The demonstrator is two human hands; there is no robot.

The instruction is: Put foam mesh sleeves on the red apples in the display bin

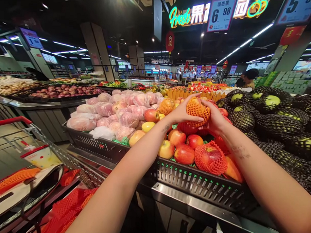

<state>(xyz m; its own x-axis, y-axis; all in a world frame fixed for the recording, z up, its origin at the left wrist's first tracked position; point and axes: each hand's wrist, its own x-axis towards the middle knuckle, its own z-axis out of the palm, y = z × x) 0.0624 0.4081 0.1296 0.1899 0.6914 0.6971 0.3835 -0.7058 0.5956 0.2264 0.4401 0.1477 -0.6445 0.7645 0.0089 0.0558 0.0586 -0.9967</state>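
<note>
While left hand [182,112] and right hand [216,119] clasp it, the netted apple [198,109] lies between.

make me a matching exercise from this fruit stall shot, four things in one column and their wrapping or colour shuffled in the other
Things
1. apple held by the left hand and right hand
2. green fruit on the right
3. fruit pile on the left
4. cart handle

Wrapping or colour
a. red
b. black net
c. orange net
d. thin pinkish film

Pairs: 1-c, 2-b, 3-d, 4-a
</note>
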